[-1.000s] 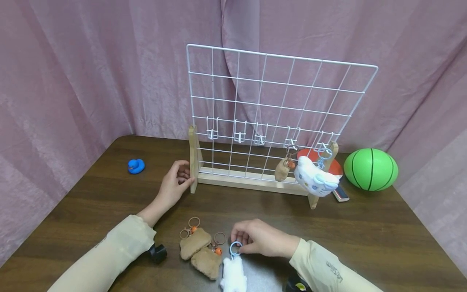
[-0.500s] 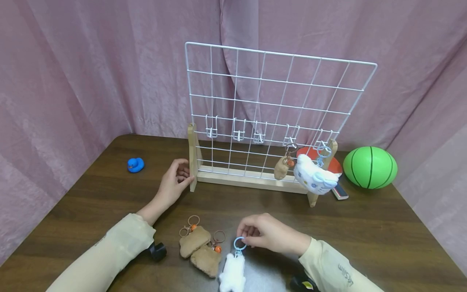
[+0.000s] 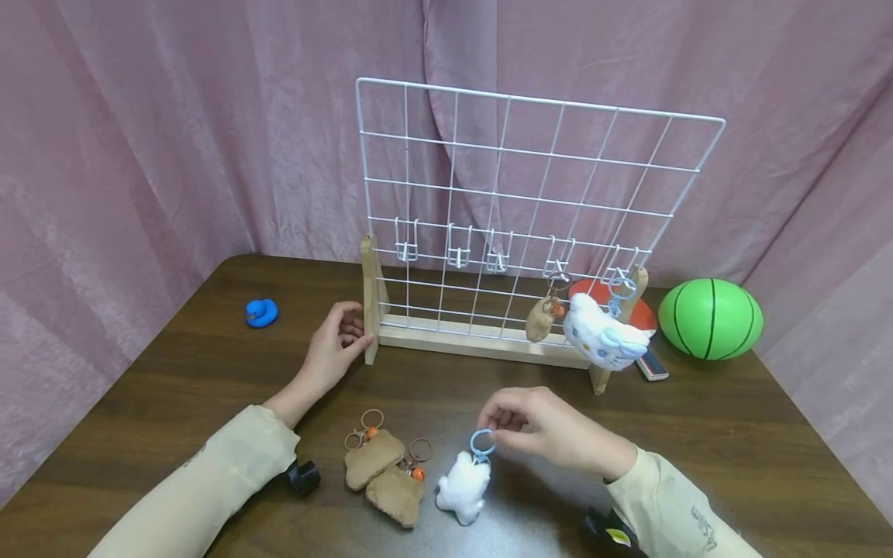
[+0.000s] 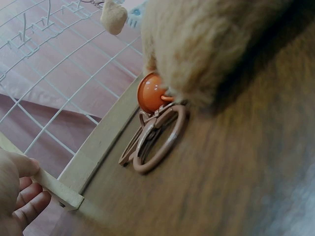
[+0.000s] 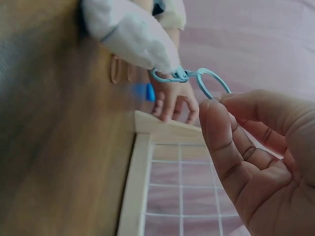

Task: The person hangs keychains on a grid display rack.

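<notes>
My right hand [image 3: 554,430] pinches the light blue ring [image 5: 211,82] of a white plush keychain [image 3: 463,487] between thumb and finger. The plush hangs tilted from the ring, close over the tabletop. At the left end of a white wire grid rack [image 3: 481,341], my left hand [image 3: 333,345] grips the wooden upright [image 4: 59,189], thumb in front and fingers curled behind. Two tan plush keychains [image 3: 373,461] [image 3: 394,496] with orange bells lie together between the forearms. From the rack's right-hand hooks hang a small tan plush [image 3: 539,320] and a white-and-blue plush [image 3: 601,335].
Three hooks [image 3: 458,257] on the rack's left and middle hold nothing. A blue rubber duck [image 3: 261,313] stands at the left. Behind the rack's right end are a red round object [image 3: 643,316], a small dark block [image 3: 653,366] and a green ball [image 3: 710,319].
My right hand has moved right and toward the rack, lifting the ring and drawing the white plush along. My left hand has stayed on the upright.
</notes>
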A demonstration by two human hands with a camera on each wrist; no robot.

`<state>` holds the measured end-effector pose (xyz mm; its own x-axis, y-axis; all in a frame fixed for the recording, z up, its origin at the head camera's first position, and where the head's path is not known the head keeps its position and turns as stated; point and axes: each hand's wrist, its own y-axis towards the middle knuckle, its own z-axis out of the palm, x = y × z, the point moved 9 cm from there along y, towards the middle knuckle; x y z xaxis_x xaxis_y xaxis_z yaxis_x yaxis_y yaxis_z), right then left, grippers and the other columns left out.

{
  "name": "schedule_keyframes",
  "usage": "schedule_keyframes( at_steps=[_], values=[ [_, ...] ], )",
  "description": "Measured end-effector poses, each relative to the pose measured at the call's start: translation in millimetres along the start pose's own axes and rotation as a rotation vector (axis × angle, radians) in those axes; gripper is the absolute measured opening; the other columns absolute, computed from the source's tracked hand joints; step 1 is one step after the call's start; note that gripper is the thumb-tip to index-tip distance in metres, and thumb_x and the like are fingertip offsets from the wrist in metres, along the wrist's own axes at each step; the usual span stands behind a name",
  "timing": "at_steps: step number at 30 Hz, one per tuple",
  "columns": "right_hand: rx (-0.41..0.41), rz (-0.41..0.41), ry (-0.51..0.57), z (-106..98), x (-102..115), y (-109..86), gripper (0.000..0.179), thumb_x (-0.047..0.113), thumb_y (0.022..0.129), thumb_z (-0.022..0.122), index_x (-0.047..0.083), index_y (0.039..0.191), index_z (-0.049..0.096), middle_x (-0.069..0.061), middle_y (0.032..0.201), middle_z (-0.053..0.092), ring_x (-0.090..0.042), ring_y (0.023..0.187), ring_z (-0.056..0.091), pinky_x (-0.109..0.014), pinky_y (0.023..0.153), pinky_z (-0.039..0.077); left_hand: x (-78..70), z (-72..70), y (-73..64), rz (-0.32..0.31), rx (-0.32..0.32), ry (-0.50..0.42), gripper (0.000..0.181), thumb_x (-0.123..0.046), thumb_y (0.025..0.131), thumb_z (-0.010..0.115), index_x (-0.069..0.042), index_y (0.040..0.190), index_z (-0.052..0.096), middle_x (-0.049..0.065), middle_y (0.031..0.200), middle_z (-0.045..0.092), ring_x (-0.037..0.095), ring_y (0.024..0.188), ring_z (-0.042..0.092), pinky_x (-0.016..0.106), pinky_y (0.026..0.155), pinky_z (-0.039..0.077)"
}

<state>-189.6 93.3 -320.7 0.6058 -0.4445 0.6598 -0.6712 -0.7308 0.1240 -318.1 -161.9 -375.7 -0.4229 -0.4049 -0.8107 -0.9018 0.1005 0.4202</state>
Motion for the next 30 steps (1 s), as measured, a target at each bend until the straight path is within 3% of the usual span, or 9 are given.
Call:
schedule_keyframes(
  at_steps=[7,24,30],
  values=[
    [-0.038,0.005,-0.05,-21.3,2.6,1.2,0.01,0.008,0.091,0.063,0.013,0.099,0.066,0.004,0.088,0.068,0.001,0.079,0.058,-0.02,0.069,0.053,0.4,0.5,0.2,-0.008,0.003,0.004,0.047,0.004,0.085,0.068,0.003,0.126,0.044,0.022,0.101,0.058,0.023,0.088,0.057,0.009,0.071,0.049],
    [-0.095,0.01,-0.065,-55.0,6.0,11.7,0.01,0.006,0.089,0.065,0.011,0.098,0.066,0.001,0.087,0.07,-0.001,0.077,0.061,-0.021,0.069,0.055,-1.3,-0.4,-0.1,-0.012,0.003,0.021,0.048,0.004,0.085,0.068,0.003,0.126,0.044,0.021,0.1,0.059,0.014,0.084,0.056,0.009,0.071,0.05],
    [-0.116,0.045,-0.035,-67.9,6.6,15.4,0.011,0.004,0.089,0.065,0.008,0.1,0.066,-0.002,0.089,0.068,-0.008,0.079,0.063,-0.022,0.071,0.057,-2.3,0.0,-0.2,-0.001,-0.006,0.032,0.049,0.005,0.084,0.069,0.004,0.126,0.044,0.022,0.099,0.059,0.009,0.083,0.056,0.008,0.071,0.049]
  ],
)
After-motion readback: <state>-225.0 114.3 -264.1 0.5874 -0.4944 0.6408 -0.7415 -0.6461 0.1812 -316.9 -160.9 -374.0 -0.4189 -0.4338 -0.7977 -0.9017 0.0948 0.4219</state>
